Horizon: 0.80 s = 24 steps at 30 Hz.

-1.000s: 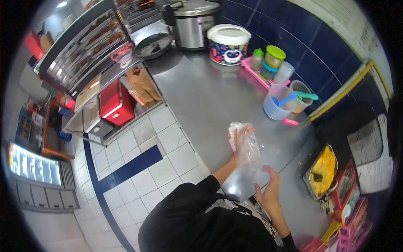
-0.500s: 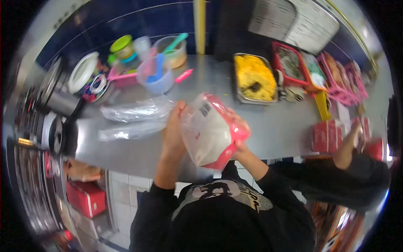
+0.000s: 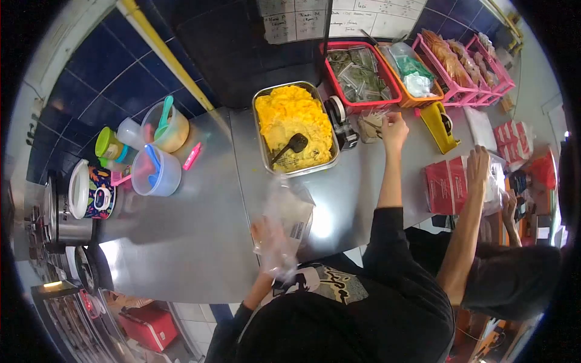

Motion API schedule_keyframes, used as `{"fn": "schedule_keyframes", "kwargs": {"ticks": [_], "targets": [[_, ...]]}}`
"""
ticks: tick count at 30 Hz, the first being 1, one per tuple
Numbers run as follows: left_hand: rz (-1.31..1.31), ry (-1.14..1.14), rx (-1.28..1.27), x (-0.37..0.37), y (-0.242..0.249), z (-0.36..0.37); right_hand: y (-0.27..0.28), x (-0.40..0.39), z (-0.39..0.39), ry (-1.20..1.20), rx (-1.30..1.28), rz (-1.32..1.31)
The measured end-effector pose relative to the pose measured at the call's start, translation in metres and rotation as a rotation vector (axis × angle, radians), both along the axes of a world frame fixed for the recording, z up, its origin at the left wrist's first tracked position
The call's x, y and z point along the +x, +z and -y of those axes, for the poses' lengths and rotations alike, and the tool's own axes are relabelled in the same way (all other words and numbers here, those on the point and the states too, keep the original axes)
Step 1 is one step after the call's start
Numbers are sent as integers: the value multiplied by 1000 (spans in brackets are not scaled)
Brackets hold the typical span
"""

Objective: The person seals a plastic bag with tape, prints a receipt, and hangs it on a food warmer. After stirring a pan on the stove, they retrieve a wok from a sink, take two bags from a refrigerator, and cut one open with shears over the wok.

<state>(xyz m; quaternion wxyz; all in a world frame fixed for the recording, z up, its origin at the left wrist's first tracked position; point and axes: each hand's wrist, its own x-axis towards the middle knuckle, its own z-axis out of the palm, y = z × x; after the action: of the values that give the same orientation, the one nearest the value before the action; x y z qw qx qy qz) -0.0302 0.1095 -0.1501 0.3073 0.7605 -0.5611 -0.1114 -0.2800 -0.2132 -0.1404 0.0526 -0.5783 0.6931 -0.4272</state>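
Note:
Clear plastic wrap and a pale package with a barcode (image 3: pixel 298 218) are in my left hand (image 3: pixel 266 233), low over the metal counter in front of my body. My right hand (image 3: pixel 394 128) is stretched forward, its fingers pinched at a small clear container of thin sticks (image 3: pixel 370 126). Whether a stick is between the fingertips is too small to tell. Left of that container stand a black-and-white tape dispenser (image 3: pixel 344 124) and a metal tray of yellow food (image 3: pixel 296 130) with a black spoon (image 3: pixel 292 147) in it.
A red basket of small packets (image 3: pixel 361 75), an orange basket (image 3: pixel 411 72) and pink baskets (image 3: pixel 451 66) line the back right. A yellow tape dispenser (image 3: pixel 440 128) lies nearer. At the right, a co-worker's hands (image 3: pixel 478 166) handle a red box (image 3: pixel 446 186). Tubs (image 3: pixel 156 171) stand left.
The view has turned right. My right hand has let go of the package and reached out to the stick container. The package stays in my left hand, lower and closer to my body.

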Motion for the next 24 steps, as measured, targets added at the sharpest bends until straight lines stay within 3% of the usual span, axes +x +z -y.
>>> {"fn": "schedule_keyframes", "kwargs": {"ticks": [2,5,7,9,11,14,17,20,23,24], "targets": [[151,110,21,-13,-9,8,-3,-6,26,-108,181,-196],[384,81,183,-10,8,18,-31,-13,57,-326,258,-429],[-334,87,222,5,1,19,-40,-23,66,-290,330,-379],[-529,-60,180,18,1,16,-38,-27,68,-258,362,-305],[-200,-345,64,26,6,15,-25,-31,62,-229,351,-215],[-345,-405,57,32,8,23,-17,-33,48,-103,194,-293],[-322,-526,2,37,-2,23,-11,-44,35,86,-180,-169],[-818,-338,220,41,-3,19,14,-36,0,129,-305,336],[-355,-533,146,49,-17,15,19,-17,-44,248,-337,655],[-493,-474,139,47,-16,12,16,-11,-61,297,-323,753]]}}
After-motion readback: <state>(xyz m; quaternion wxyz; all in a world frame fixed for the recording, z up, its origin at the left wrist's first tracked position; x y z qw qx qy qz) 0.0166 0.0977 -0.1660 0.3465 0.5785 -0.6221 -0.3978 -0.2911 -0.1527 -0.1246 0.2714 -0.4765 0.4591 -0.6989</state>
